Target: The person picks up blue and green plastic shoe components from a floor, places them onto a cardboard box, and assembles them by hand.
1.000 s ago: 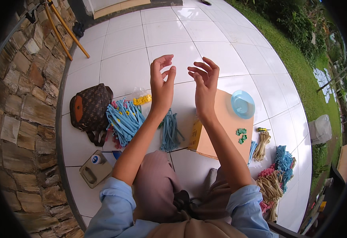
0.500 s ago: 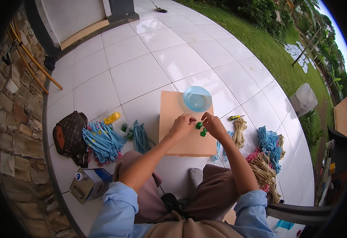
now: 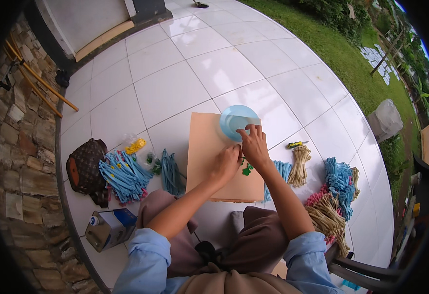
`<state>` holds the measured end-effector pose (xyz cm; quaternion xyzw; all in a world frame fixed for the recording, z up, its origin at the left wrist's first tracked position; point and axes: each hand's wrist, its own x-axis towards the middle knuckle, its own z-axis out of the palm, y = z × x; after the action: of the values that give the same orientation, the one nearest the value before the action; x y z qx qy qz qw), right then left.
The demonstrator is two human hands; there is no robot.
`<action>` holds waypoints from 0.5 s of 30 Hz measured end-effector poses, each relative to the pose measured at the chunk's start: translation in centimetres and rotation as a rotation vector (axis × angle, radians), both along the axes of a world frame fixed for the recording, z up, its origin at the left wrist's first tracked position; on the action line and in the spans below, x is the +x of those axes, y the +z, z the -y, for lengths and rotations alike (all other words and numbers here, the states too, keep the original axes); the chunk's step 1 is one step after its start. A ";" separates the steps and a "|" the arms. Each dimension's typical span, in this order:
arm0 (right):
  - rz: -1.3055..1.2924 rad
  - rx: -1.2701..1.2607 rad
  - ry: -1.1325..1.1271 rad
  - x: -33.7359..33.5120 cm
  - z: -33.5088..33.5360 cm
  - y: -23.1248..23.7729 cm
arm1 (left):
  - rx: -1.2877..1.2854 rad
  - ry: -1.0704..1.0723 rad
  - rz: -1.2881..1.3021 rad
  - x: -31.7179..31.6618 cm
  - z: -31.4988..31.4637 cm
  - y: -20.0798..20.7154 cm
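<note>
A light blue round dish (image 3: 230, 128) rests at the far edge of a tan board (image 3: 202, 142) in front of me. My right hand (image 3: 256, 147) reaches over the dish's near rim, fingers bent and fingertips drawn together; anything between them is too small to make out. Beside it, lower and to the left, my left hand (image 3: 227, 162) is closed above the board, and whatever it pinches is hidden. Small green leaf-shaped pieces (image 3: 247, 170) show just under my right wrist, partly covered by it.
On the left lie a brown patterned bag (image 3: 85, 164), bundles of blue cords (image 3: 121, 171), yellow pieces in plastic (image 3: 135, 145) and a metal can (image 3: 109, 228). To the right are a yellow-green screwdriver (image 3: 295, 144), beige cord bundles (image 3: 300, 164) and more blue cords (image 3: 338, 179).
My right hand has moved up and away from the green pieces to the dish. My left hand has shifted slightly nearer to me, and the view has tilted a little.
</note>
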<state>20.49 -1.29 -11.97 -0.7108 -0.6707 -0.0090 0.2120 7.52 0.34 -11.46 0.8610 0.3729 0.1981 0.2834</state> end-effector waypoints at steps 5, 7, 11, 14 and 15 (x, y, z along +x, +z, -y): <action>0.037 0.061 -0.063 0.4 -0.4 -0.8 | -0.237 0.078 0.097 -2.1 -2.6 1.4; 0.058 0.058 -0.057 0.6 -0.4 -1.2 | -0.302 0.099 0.188 -2.8 -3.6 1.8; 0.096 0.042 -0.039 0.5 -0.5 -1.3 | -0.346 0.114 0.176 -3.7 -4.5 1.5; 0.054 0.064 -0.070 0.5 -0.5 -1.2 | -0.347 0.075 0.036 -3.6 -4.3 0.6; 0.055 0.062 -0.069 0.4 -0.5 -1.0 | -0.194 0.050 0.026 -3.8 -4.2 0.3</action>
<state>20.88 -0.79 -12.98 -0.7259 -0.6509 -0.0567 0.2149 3.75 4.49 -11.21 0.8173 0.4081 0.1792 0.3653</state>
